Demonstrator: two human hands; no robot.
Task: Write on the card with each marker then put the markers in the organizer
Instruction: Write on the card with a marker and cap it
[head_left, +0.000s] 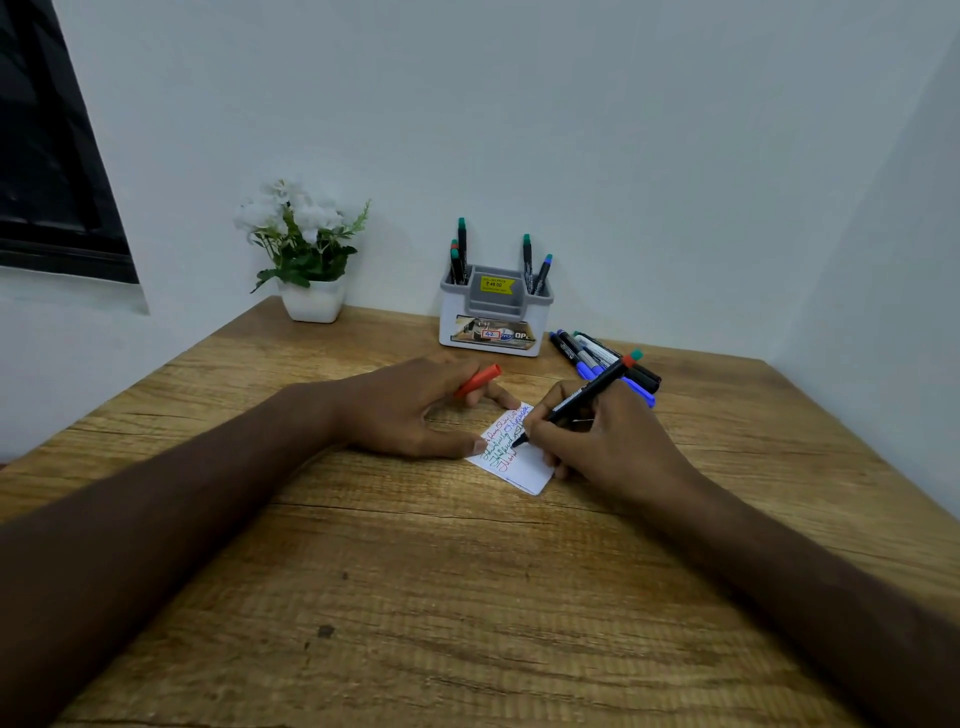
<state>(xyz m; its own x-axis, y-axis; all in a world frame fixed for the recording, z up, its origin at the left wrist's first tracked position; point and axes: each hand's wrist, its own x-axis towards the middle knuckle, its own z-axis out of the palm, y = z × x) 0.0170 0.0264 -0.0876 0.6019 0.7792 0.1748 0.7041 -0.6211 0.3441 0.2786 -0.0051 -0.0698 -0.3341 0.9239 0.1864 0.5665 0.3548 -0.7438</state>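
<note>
Right hand (597, 441) pinching marker (582, 400) mid-scribble; left hand (410, 410) pinning card (514, 452) under its thumb, red cap (478, 380) tucked between fingers for recapping.

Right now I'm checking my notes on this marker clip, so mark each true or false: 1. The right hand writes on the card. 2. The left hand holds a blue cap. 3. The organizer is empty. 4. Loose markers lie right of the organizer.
1. True: the right hand holds a black-barrelled marker with its tip on the small white card.
2. False: the left hand holds a red cap.
3. False: the grey and white plastic organizer already holds several markers.
4. True: loose blue and black markers lie there on the wooden table.
</note>
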